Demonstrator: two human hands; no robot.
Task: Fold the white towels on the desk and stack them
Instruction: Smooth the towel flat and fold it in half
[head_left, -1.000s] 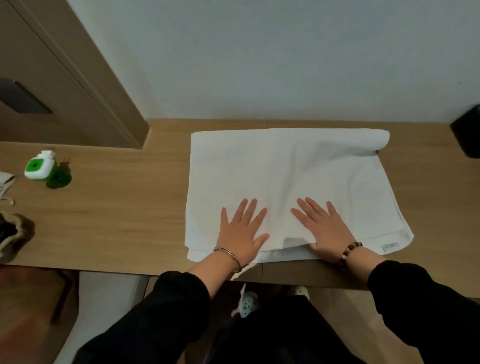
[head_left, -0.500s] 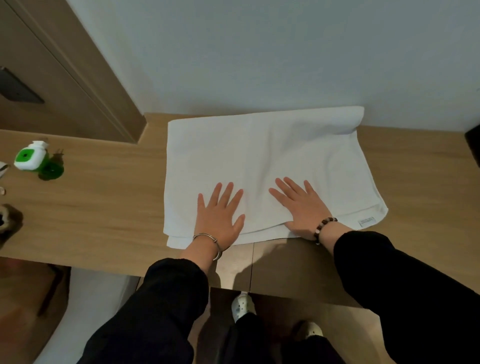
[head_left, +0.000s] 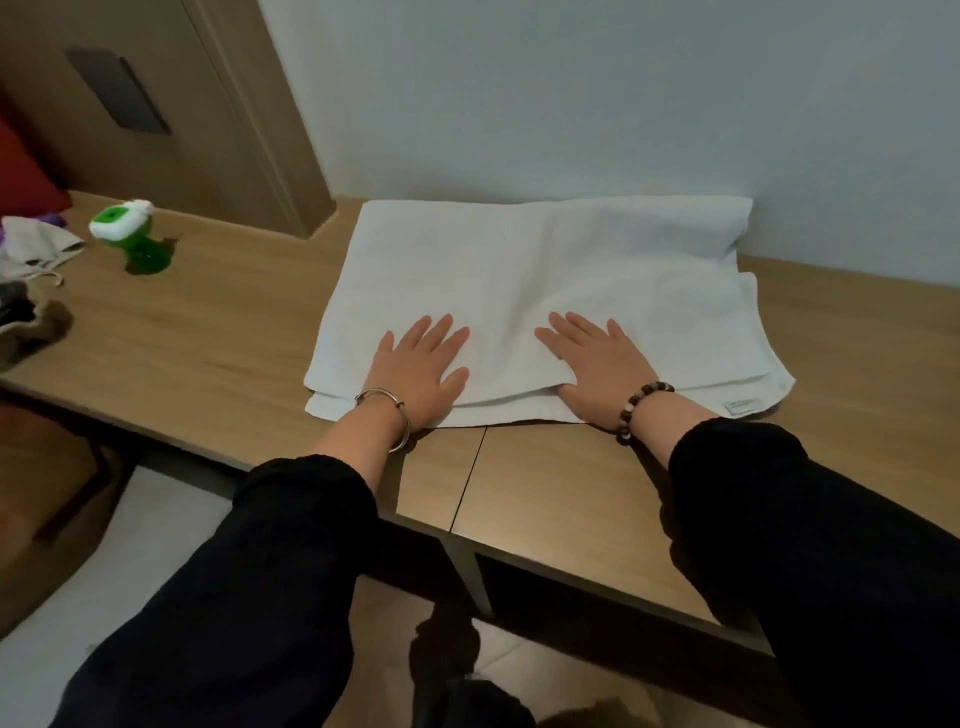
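A white towel (head_left: 550, 280) lies folded in half on the wooden desk (head_left: 208, 332), its far edge against the wall and a small label at its near right corner. My left hand (head_left: 418, 371) lies flat on the towel's near left part, fingers straight and spread. My right hand (head_left: 597, 364) lies flat on the near middle, fingers also straight. Both palms press the doubled near edge down. The far right corner of the towel is rolled up slightly.
A green and white bottle (head_left: 130, 234) stands on the desk at the left. Crumpled cloth items (head_left: 31, 249) lie at the far left edge. A wooden panel (head_left: 171, 104) rises behind the desk's left part. The wall runs along the back.
The view has tilted and shifted, so the towel sits higher in the frame. Both hands have stayed flat on the towel's near edge, sliding slightly outward.
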